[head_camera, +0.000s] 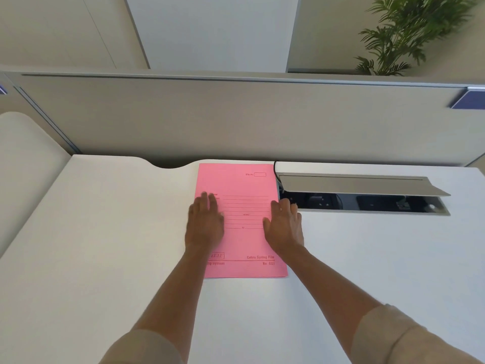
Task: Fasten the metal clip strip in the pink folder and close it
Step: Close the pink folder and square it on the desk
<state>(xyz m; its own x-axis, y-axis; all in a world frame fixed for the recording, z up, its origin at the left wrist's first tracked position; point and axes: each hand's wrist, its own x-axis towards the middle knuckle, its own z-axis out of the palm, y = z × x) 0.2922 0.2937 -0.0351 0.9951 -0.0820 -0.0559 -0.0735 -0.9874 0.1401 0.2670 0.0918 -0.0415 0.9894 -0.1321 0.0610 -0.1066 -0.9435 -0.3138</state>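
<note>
The pink folder lies closed and flat on the white desk, its printed front cover facing up. My left hand rests palm down on the folder's left edge, fingers together and stretched forward. My right hand lies flat on the folder's right edge in the same way. Neither hand grips anything. The metal clip strip is hidden inside the closed folder.
To the right of the folder an open cable box with a raised grey lid shows sockets, and a black cable runs by the folder's corner. A grey partition stands behind the desk. A plant is at the back right.
</note>
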